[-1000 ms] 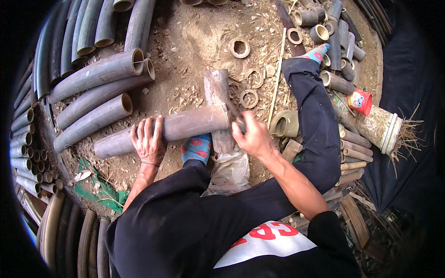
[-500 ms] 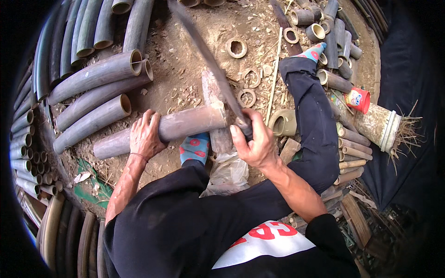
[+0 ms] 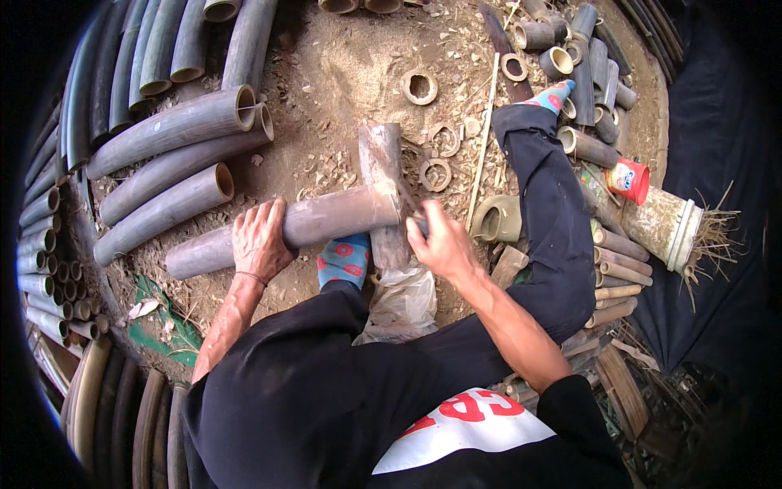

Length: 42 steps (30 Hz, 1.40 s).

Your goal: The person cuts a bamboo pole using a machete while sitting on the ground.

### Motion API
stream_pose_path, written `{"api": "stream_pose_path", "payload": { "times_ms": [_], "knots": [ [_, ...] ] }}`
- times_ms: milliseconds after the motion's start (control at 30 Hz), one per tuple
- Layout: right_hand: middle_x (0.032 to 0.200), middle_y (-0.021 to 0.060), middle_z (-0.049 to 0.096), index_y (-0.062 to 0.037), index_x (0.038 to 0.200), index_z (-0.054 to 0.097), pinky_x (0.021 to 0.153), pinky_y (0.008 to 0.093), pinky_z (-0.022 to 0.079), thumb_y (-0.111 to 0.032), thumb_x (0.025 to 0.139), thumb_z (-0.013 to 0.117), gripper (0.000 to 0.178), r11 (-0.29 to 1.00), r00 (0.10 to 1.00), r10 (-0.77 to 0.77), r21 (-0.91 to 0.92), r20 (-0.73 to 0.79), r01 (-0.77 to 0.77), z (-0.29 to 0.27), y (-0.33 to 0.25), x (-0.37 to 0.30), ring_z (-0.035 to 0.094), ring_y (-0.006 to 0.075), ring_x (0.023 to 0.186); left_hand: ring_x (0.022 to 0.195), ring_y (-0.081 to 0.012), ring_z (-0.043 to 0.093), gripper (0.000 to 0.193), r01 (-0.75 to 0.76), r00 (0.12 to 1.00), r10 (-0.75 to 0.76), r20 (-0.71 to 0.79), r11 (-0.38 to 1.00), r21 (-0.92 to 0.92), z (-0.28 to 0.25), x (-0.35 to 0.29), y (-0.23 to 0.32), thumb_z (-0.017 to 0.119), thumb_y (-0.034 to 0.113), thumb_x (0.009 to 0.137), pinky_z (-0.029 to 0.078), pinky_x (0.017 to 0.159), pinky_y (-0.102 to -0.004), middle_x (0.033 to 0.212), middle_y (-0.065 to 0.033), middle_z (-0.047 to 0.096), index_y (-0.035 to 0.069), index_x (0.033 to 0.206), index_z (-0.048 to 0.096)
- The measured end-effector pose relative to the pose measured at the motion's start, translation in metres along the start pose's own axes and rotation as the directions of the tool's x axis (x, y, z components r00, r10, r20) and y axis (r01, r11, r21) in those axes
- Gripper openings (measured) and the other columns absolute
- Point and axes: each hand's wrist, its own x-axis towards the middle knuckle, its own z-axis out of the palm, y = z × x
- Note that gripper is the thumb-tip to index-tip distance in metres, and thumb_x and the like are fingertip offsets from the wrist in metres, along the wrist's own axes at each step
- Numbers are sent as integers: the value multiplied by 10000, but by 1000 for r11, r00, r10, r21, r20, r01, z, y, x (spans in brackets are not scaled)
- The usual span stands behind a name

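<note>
A thick grey-brown bamboo tube (image 3: pixel 338 215) lies slanted across the ground, its right end resting on a short log (image 3: pixel 380 155). My left hand (image 3: pixel 262 242) is closed over the tube's left part and presses on it. In my right hand (image 3: pixel 445 243), the fingers wrap round the dark handle of a machete (image 3: pixel 421 225). Its blade is smeared by motion and seen nearly end-on, close to the tube's right end. Whether the blade touches the bamboo I cannot tell. My sock-clad left foot (image 3: pixel 343 261) is just below the tube.
Long bamboo tubes (image 3: pixel 171 134) lie at the left, with a stack (image 3: pixel 61 285) beyond. Cut rings (image 3: pixel 419 87) and wood chips litter the ground ahead. Past my right leg (image 3: pixel 550 220) are short bamboo pieces (image 3: pixel 623 257), a red packet (image 3: pixel 628 179) and a whitish bucket (image 3: pixel 664 224).
The machete blade was raised and pointing far ahead; it has swung down to the tube's end. My right hand has tilted and shifted slightly, while my left hand stays on the tube.
</note>
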Motion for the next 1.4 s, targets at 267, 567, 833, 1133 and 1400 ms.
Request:
{"api": "stream_pose_path", "payload": {
  "times_ms": [267, 567, 833, 1133, 1400],
  "knots": [
    [763, 195, 640, 28, 1120, 537, 549, 387, 529, -149, 916, 671, 301, 929, 904, -217, 207, -368, 307, -16, -34, 3, 679, 323, 644, 1029, -315, 601, 677, -18, 997, 19, -75, 1000, 13, 7, -5, -4, 810, 204, 570, 442, 909, -449, 1068, -111, 620, 94, 1183, 546],
    [689, 230, 636, -8, 1094, 508, 530, 445, 517, -270, 947, 624, 321, 960, 962, -111, 222, -249, 168, -1, -16, 2, 681, 384, 625, 1047, -307, 603, 658, -30, 995, 32, -91, 999, 22, 6, -6, -5, 782, 191, 585, 441, 919, -446, 1092, -102, 627, 99, 1193, 549],
    [710, 178, 646, -10, 1021, 517, 529, 438, 505, -258, 918, 665, 307, 940, 985, 172, 297, 10, -167, 5, 20, 0, 676, 344, 606, 1129, -364, 588, 846, 83, 987, -65, 144, 989, -119, -14, -3, -5, 856, 194, 517, 455, 993, -484, 1165, -145, 627, 80, 1286, 520],
    [970, 291, 644, 38, 1139, 435, 795, 486, 531, -441, 687, 883, 797, 925, 933, 343, 213, -110, -314, 74, 32, -4, 659, 438, 921, 1139, -238, 599, 684, -144, 707, -708, 4, -149, -978, -102, -47, -36, 781, 367, 815, 463, 1021, -411, 1240, -100, 617, 13, 1336, 515],
    [949, 248, 595, 43, 1104, 486, 713, 459, 526, -281, 782, 786, 547, 974, 969, 177, 173, -170, -147, 60, 36, -33, 616, 385, 838, 1295, -289, 486, 762, -42, 675, -538, 505, -711, -702, 26, -70, -34, 768, 490, 783, 387, 1075, -570, 1403, -74, 524, 154, 1396, 467]
  ]
}}
